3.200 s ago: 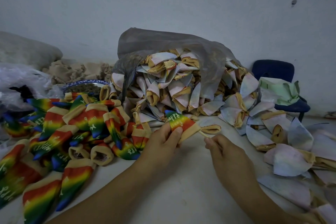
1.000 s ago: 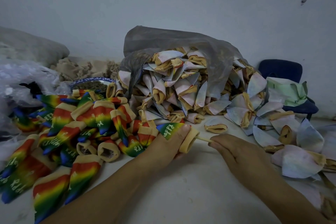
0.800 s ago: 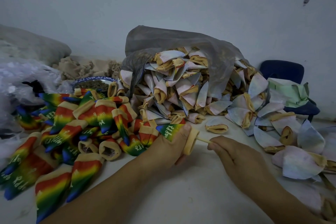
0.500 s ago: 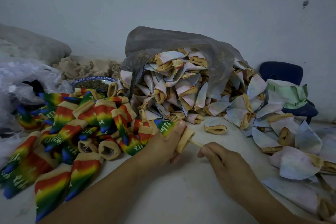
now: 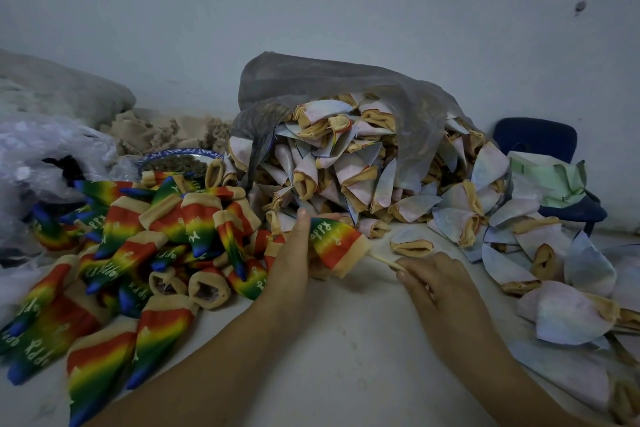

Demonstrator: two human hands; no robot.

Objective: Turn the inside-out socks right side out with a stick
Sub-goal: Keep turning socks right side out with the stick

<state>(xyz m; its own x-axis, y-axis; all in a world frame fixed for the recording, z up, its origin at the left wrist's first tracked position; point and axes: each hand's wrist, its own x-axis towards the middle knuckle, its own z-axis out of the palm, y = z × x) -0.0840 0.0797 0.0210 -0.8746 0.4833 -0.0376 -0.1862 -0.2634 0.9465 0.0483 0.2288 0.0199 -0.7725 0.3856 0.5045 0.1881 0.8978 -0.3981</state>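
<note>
A rainbow sock (image 5: 334,243) with "Happy" lettering and a tan cuff sits right side out over a thin wooden stick (image 5: 381,260). My left hand (image 5: 294,258) holds the sock near its toe, thumb along its upper edge. My right hand (image 5: 431,282) pinches the bare end of the stick just past the cuff. Only a short piece of stick shows between cuff and fingers. Behind lies a heap of pale inside-out socks (image 5: 349,166) spilling from a grey plastic bag (image 5: 346,87). One pale inside-out sock (image 5: 412,246) lies alone just beyond my right hand.
A pile of rainbow socks (image 5: 138,253) covers the table's left side. More pale socks (image 5: 561,291) spread along the right. A blue-rimmed bowl (image 5: 178,159), clear plastic bags (image 5: 45,152) and a blue chair (image 5: 543,156) with a green cloth stand at the back.
The sock has slid further along the stick and more of its rainbow side shows. My left hand shifted toward the toe; my right hand stayed on the stick's end.
</note>
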